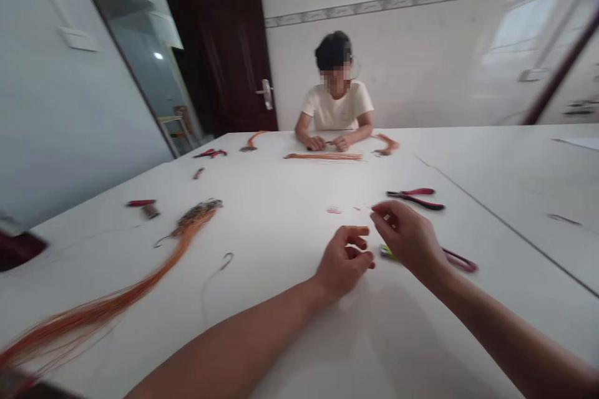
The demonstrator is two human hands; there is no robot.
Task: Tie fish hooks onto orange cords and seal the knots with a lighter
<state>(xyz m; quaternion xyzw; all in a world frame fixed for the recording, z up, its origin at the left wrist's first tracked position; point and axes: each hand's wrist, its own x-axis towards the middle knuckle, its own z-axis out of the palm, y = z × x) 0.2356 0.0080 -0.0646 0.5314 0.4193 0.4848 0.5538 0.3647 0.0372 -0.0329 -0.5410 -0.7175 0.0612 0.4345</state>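
My left hand (345, 260) is over the white table (281, 199), fingers curled with gaps between them and nothing visible in them. Up and to its right, my right hand (405, 230) has its thumb and fingertips pinched together; whatever is between them is too small to make out. Small reddish bits (334, 210) lie just beyond my hands. Partly hidden under my right hand is a tool with a yellow-green part (387, 252) and a dark pink looped handle (461, 260). Red-and-black pliers (416, 197) rest behind my right hand. Left of my left hand lies a hook (227, 260) on a thin line.
A long bundle of orange strands (173, 262) with metal hooks at its end crosses the left side. Near it are a red tool (141, 203) and a small spool (150, 211). Across the table a person (337, 100) sits behind another orange bundle (322, 156).
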